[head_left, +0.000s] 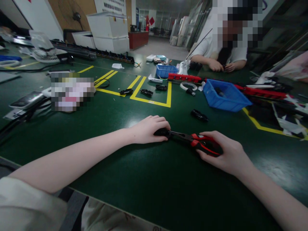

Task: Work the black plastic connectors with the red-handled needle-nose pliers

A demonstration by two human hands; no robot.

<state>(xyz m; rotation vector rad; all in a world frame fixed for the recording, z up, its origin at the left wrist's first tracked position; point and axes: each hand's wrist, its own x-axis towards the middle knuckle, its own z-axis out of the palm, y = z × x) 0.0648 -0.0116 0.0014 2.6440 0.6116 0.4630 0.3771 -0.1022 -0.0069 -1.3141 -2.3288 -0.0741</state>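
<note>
My left hand (151, 130) is closed around a small black part (162, 132), holding it low over the green table (134, 170). Wrapped about the red and black handles of needle-nose pliers (185, 137) is my right hand (223, 152). The pliers' long jaws point left and meet the end of the black part; whether they grip it I cannot tell. Behind my hands lies another black part (199, 115). Several similar black pieces, one of them here (146, 92), lie near the yellow tape lines. My left fingers hide most of the held part.
A blue bin (225, 96) with dark pieces in it stands at the right, a smaller blue bin (166, 71) farther back. Red strips (185, 78) run behind them. Cables and a pale device (26, 100) lie at the left. Across the table sits a person (216, 54) handling something small.
</note>
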